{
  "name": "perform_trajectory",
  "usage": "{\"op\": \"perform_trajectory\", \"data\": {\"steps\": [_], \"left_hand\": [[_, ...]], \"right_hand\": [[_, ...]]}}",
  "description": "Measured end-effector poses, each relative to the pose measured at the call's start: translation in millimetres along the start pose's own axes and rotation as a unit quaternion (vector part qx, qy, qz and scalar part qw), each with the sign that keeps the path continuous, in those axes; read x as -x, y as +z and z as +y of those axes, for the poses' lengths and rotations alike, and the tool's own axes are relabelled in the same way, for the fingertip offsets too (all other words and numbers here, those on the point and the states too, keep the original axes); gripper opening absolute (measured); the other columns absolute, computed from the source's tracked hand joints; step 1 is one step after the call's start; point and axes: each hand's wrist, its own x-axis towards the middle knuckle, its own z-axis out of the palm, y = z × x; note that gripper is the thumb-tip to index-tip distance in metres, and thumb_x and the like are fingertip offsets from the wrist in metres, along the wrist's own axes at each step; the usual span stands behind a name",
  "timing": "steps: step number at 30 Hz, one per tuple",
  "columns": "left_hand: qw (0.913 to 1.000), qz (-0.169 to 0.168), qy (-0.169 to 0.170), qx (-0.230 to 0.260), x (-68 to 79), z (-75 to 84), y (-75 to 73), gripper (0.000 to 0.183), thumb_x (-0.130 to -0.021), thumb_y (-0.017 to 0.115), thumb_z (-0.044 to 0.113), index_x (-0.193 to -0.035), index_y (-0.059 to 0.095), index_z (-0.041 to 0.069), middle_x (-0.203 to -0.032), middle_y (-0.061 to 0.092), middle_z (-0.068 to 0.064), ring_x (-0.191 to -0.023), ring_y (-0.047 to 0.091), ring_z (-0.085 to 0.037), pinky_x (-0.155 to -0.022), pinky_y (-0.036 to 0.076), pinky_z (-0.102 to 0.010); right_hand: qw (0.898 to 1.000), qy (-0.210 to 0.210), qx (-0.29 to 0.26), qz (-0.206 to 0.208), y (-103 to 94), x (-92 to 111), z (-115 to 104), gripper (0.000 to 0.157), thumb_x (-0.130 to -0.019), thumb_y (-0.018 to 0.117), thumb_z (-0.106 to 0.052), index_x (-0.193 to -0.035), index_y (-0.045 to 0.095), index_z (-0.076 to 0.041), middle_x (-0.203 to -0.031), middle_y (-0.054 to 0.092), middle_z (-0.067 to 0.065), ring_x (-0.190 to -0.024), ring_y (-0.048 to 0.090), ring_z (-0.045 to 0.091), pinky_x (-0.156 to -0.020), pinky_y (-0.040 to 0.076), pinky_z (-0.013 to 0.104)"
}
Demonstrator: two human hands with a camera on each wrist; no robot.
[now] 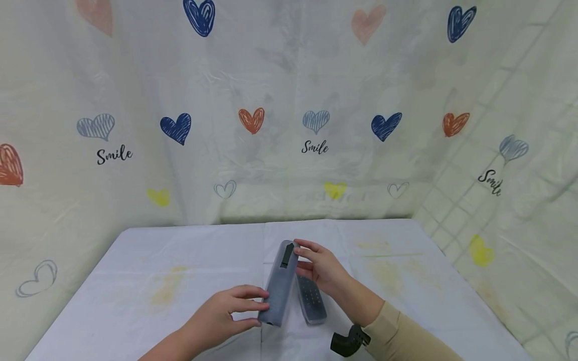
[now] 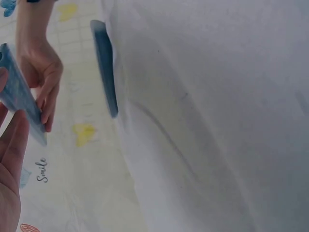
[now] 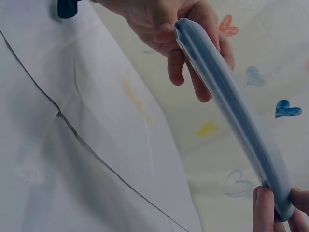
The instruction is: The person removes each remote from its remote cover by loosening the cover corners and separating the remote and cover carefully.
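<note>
A grey-blue remote control (image 1: 281, 286) in a cloudy, translucent cover is held up, tilted, above the table. Near its upper end a dark strip shows on the face towards the head camera. My left hand (image 1: 232, 312) pinches its lower end between fingers and thumb. At the upper right edge, my right hand (image 1: 322, 268) grips it; in the right wrist view the thumb and fingers (image 3: 263, 205) lie on either side of that end. A second remote control (image 1: 311, 301), with rows of small buttons, lies on the table just right of the held one, its top partly hidden.
A white cloth (image 1: 217, 260) with yellowish stains and creases covers the table. Behind and beside it hangs a pale curtain (image 1: 280, 75) printed with hearts and "Smile". A black device (image 1: 347, 343) is worn at the right wrist, beside the beige sleeve (image 1: 402, 333).
</note>
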Motion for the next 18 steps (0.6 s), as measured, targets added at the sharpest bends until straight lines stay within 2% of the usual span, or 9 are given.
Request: {"op": "perform_trajectory", "data": {"steps": [8, 13, 15, 17, 18], "left_hand": [[0.9997, -0.006, -0.009, -0.022, -0.8, -3.4, 3.4, 0.032, -0.087, 0.076, 0.032, -0.118, 0.074, 0.023, -0.124, 0.064, 0.011, -0.109, 0.065, -0.016, -0.088, 0.053, -0.021], [0.9997, 0.003, -0.016, -0.020, -1.6, -3.8, 4.8, 0.033, -0.087, 0.077, 0.033, -0.118, 0.074, 0.023, -0.124, 0.064, 0.011, -0.110, 0.064, -0.014, -0.088, 0.055, -0.025], [0.9990, 0.010, -0.042, -0.007, -1.8, -4.4, 5.6, 0.033, -0.087, 0.076, 0.035, -0.118, 0.074, 0.023, -0.124, 0.064, 0.012, -0.111, 0.063, -0.012, -0.087, 0.056, -0.028], [0.9951, 0.021, -0.094, 0.021, -3.4, -5.3, 6.5, 0.036, -0.087, 0.075, 0.038, -0.120, 0.073, 0.024, -0.123, 0.064, 0.013, -0.112, 0.063, -0.010, -0.085, 0.056, -0.028], [0.9905, 0.028, -0.128, 0.040, -5.2, -6.0, 6.8, 0.037, -0.088, 0.074, 0.040, -0.121, 0.072, 0.026, -0.123, 0.064, 0.013, -0.111, 0.063, -0.009, -0.084, 0.056, -0.027]], "right_hand": [[1.000, -0.019, -0.007, -0.020, -2.1, 0.2, -3.4, 0.050, -0.095, 0.067, -0.010, -0.142, 0.051, -0.001, -0.104, 0.070, 0.002, -0.084, 0.072, 0.017, -0.073, 0.060, 0.030], [0.999, -0.033, -0.004, -0.026, -3.4, -1.0, -5.3, 0.050, -0.096, 0.065, -0.009, -0.143, 0.050, 0.001, -0.102, 0.070, 0.002, -0.083, 0.072, 0.016, -0.073, 0.059, 0.028], [0.999, -0.040, 0.002, -0.029, -4.2, -1.5, -5.5, 0.050, -0.096, 0.065, -0.008, -0.142, 0.050, 0.001, -0.102, 0.070, 0.001, -0.083, 0.072, 0.015, -0.073, 0.059, 0.028], [0.998, -0.048, 0.015, -0.032, -4.9, -1.7, -5.6, 0.050, -0.095, 0.065, -0.008, -0.142, 0.050, 0.002, -0.103, 0.070, 0.001, -0.083, 0.072, 0.015, -0.074, 0.059, 0.028], [0.998, -0.052, 0.027, -0.034, -5.3, -1.4, -5.6, 0.050, -0.095, 0.066, -0.009, -0.141, 0.052, 0.001, -0.103, 0.070, 0.001, -0.084, 0.071, 0.015, -0.074, 0.059, 0.028]]}}
